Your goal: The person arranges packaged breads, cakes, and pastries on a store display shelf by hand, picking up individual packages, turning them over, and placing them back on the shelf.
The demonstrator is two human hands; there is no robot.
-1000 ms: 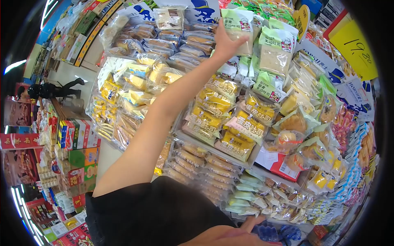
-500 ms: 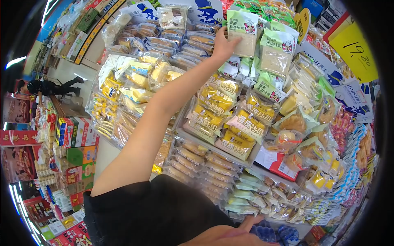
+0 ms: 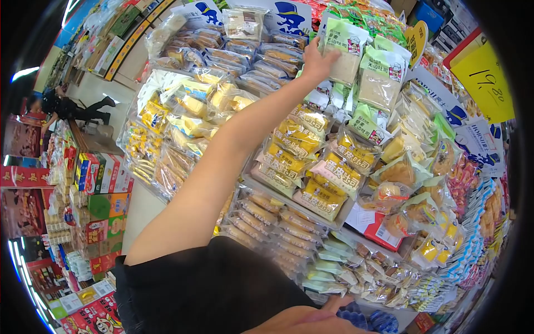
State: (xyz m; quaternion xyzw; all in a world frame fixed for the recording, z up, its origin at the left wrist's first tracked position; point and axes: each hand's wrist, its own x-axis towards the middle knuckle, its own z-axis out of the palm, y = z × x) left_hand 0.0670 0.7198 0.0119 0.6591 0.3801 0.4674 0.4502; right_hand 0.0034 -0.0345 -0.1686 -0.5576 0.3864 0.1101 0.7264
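Observation:
My left hand [image 3: 321, 60] reaches across the display at the upper middle, thumb on the front of a green-and-white bag of sliced toast [image 3: 345, 51] and fingers behind its left edge. The bag stands nearly upright, tilted slightly. Beside it on the right leans a matching toast bag [image 3: 381, 78], and another matching bag [image 3: 364, 125] lies lower down. My right hand [image 3: 337, 304] is low in the picture by the display's front edge, near small packaged breads [image 3: 328, 273]; its fingers are mostly hidden.
Yellow-labelled toast packs [image 3: 328, 172] fill a tray below my left arm. Blue-edged bread packs [image 3: 225, 58] lie to the left. A yellow price sign [image 3: 483, 78] stands at right. A person in dark clothes [image 3: 75, 106] is in the aisle at far left, beyond stacked boxes [image 3: 103, 172].
My left hand and the toast bag have shifted a little to the right, closer to the neighbouring bag, and the bag tilts more. The whole view has also shifted slightly.

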